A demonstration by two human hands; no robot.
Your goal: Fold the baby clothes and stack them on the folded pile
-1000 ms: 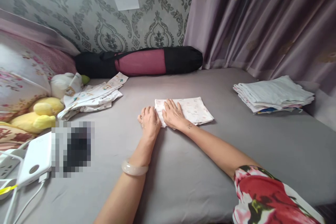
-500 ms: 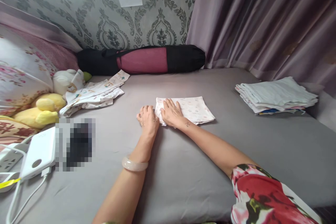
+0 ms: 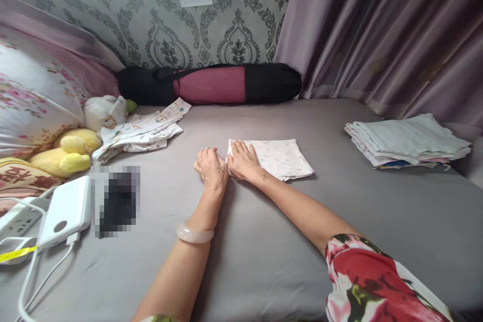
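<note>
A folded white cloth (image 3: 287, 157) with a faint pink print lies flat on the grey bed sheet. My right hand (image 3: 243, 160) rests palm down on its left part, fingers stretched out and slightly apart. Just beside the cloth's left edge is my left hand (image 3: 211, 167), its fingers curled downward and its thumb side close to the edge. The fingertips of that hand are hidden, so I cannot tell whether they pinch anything. A pale bangle (image 3: 195, 233) circles the left wrist.
A stack of folded cloths (image 3: 409, 138) sits at the right. Loose printed clothing (image 3: 145, 131) lies at the left near plush toys (image 3: 68, 153). A white power bank (image 3: 66, 209) with cables is at the near left. Along the wall stretches a black and maroon long bag (image 3: 211, 84).
My right hand has slid slightly left over the cloth, closer to its left edge. My left hand has shifted a little left too. The view has turned slightly.
</note>
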